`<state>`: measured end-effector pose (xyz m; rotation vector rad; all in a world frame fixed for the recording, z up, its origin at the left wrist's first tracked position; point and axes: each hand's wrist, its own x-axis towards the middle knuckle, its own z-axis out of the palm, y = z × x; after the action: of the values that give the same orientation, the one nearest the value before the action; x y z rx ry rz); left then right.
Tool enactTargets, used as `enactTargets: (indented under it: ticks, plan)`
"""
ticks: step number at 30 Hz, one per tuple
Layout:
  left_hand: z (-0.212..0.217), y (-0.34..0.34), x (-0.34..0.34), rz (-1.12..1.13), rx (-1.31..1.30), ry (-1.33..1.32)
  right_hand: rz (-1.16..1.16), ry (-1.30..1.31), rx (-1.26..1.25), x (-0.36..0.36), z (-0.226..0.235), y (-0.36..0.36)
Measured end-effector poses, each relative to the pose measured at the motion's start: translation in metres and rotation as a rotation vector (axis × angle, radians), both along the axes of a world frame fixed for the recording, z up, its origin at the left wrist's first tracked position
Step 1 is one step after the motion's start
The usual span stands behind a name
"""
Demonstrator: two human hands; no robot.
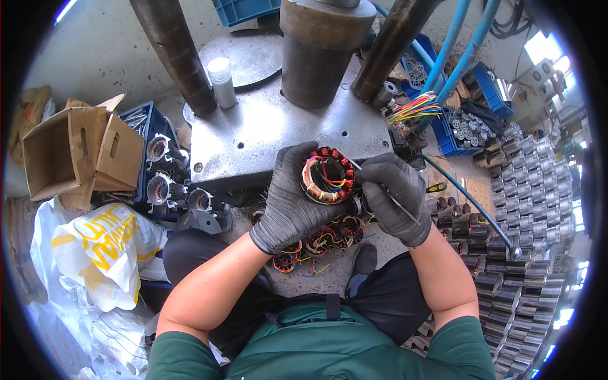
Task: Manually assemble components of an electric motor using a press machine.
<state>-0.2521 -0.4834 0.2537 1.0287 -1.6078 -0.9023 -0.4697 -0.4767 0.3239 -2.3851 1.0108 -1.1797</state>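
A wound motor stator [345, 188] with copper windings and red, yellow and blue lead wires is gripped from its left side by my gloved left hand [286, 190]. Its open end faces up, in front of the press table's near edge. In my gloved right hand [397, 196] is a thin metal rod [403, 211], whose tip reaches the stator's upper right rim. Both gloves are grey. Below my hands, several more wound stators [316, 242] with loose coloured wires lie on the floor between my feet, partly hidden by the gloves.
A press with a thick ram [324, 69] and a steel table [253, 142] stands ahead, holding a white bottle [221, 83]. Cardboard boxes [79, 149] and motor housings [158, 190] are at left. Stacked metal cylinders [529, 190] fill the right, near a long-handled lever [487, 218].
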Motion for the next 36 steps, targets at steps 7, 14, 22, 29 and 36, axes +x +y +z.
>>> enactTargets:
  ticks: [7, 14, 22, 29, 36]
  plan:
    - [0.0, 0.0, 0.0, 0.002, -0.088, -0.037, 0.02, 0.037, -0.014, 0.002, 0.0, -0.001]
    - [-0.001, 0.0, -0.001, 0.014, -0.105, -0.043, 0.029, 0.052, -0.042, 0.002, 0.0, -0.002]
    - [-0.005, 0.0, -0.002, -0.005, -0.06, -0.009, 0.029, 0.068, -0.022, 0.003, -0.002, -0.001]
    - [-0.003, -0.001, -0.001, 0.005, -0.03, -0.041, 0.013, 0.1, -0.055, 0.007, -0.01, 0.0]
    - [0.0, -0.001, 0.0, 0.052, -0.079, -0.142, 0.015, 0.132, -0.132, 0.015, -0.011, 0.0]
